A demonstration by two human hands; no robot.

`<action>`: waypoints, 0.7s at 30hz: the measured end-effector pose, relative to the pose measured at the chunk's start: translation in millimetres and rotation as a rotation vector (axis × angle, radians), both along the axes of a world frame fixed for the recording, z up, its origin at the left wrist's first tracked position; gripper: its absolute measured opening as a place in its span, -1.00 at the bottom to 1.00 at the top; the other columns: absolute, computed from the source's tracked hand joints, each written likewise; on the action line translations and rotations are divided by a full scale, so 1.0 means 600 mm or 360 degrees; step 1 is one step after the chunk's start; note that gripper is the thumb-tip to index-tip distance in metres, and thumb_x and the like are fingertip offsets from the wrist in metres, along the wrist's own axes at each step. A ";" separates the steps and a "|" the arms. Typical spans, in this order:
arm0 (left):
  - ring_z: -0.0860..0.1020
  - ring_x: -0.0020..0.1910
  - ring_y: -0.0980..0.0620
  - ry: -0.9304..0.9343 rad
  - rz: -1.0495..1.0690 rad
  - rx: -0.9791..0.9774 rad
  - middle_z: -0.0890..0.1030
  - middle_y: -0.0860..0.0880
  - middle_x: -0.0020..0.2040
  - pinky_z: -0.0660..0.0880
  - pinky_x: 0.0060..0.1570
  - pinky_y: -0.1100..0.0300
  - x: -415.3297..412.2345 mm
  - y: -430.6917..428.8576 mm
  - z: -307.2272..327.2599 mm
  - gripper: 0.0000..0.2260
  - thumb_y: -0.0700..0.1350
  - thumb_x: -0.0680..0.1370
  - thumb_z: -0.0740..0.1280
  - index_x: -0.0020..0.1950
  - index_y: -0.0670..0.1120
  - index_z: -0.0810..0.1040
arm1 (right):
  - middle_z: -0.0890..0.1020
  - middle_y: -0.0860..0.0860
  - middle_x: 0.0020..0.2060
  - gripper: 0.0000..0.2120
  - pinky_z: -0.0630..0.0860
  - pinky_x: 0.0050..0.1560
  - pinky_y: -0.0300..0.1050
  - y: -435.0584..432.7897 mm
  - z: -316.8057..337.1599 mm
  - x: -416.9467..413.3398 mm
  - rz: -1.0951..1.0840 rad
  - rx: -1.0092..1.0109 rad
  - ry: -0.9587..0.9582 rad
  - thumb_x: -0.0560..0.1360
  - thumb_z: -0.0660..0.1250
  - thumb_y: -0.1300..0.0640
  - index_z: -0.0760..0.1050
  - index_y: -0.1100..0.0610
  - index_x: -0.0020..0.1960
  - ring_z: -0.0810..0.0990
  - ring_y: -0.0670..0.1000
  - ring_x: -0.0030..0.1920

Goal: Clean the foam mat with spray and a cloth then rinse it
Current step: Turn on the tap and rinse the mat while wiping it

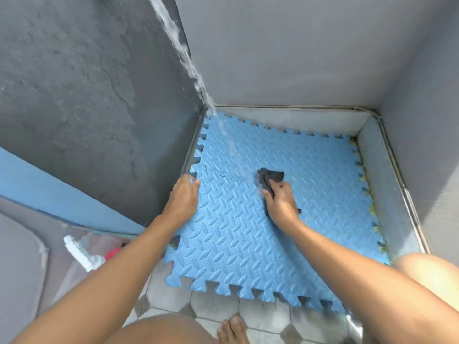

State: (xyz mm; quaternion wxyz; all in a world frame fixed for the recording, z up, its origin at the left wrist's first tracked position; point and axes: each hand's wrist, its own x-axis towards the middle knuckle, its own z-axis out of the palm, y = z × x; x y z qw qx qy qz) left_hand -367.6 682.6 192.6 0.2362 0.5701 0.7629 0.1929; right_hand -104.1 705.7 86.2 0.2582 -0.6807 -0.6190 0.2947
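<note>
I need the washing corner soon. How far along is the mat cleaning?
Spraying looks finished: the spray bottle lies set aside on the floor at left. In hand now: water streams onto the blue foam mat while the right hand presses the dark cloth to it and the left hand steadies the mat's edge. Left: finishing the rinse over the remaining mat.

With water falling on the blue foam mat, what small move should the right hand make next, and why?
Probably slide the dark cloth in the right hand toward the water stream, which lands up-left of it on the blue foam mat. The left hand already pins the mat's edge.
</note>
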 end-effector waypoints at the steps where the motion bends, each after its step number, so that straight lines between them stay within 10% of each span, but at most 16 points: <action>1: 0.51 0.22 -0.20 0.0019 -0.0008 -0.0048 0.54 -0.18 0.20 0.41 0.15 -0.01 0.001 -0.003 -0.018 -0.67 0.01 0.74 0.13 0.25 -0.24 0.46 | 0.42 0.09 0.26 -0.58 0.45 0.23 -0.01 -0.018 0.004 -0.027 0.0149 0.0043 0.0004 0.63 0.23 -0.03 0.41 0.06 0.46 0.48 0.12 0.23; 8: 0.53 0.29 -0.27 0.0246 -0.0254 -0.0466 0.55 -0.27 0.27 0.46 0.21 0.00 -0.026 0.002 -0.069 -0.73 -0.10 0.67 0.28 0.29 -0.24 0.50 | 0.41 0.04 0.21 -0.57 0.48 0.16 -0.02 -0.082 -0.051 -0.045 0.0545 -0.0160 -0.0247 0.63 0.24 -0.02 0.39 0.03 0.48 0.45 0.09 0.23; 12: 0.57 0.23 -0.17 0.0153 -0.0294 -0.0049 0.65 -0.13 0.13 0.46 0.20 0.05 0.002 0.025 0.050 -0.70 -0.02 0.66 0.33 0.27 -0.19 0.61 | 0.42 0.04 0.16 -0.62 0.47 0.12 -0.05 -0.077 -0.056 -0.033 0.0518 -0.0300 -0.0273 0.62 0.25 0.03 0.42 0.04 0.42 0.46 0.09 0.18; 17: 0.58 -0.31 -0.05 0.0283 -0.0322 0.0893 0.53 0.08 -0.39 0.57 -0.19 0.00 0.034 0.048 0.289 -0.75 0.06 0.62 0.34 -0.14 -0.06 0.64 | 0.46 0.06 0.14 -0.70 0.44 0.08 -0.06 -0.027 0.015 -0.049 0.0456 -0.0343 -0.0144 0.62 0.26 0.05 0.48 0.04 0.34 0.54 0.13 0.15; 21: 0.47 -0.38 -0.02 0.0516 -0.0191 0.1590 0.43 0.09 -0.38 0.34 -0.33 0.11 0.041 0.076 0.476 -0.75 0.05 0.61 0.34 -0.16 -0.09 0.58 | 0.45 0.00 0.05 -0.80 0.44 -0.08 -0.10 0.029 0.108 -0.069 0.0463 -0.0242 0.0021 0.63 0.23 0.04 0.51 0.01 0.22 0.56 0.05 -0.05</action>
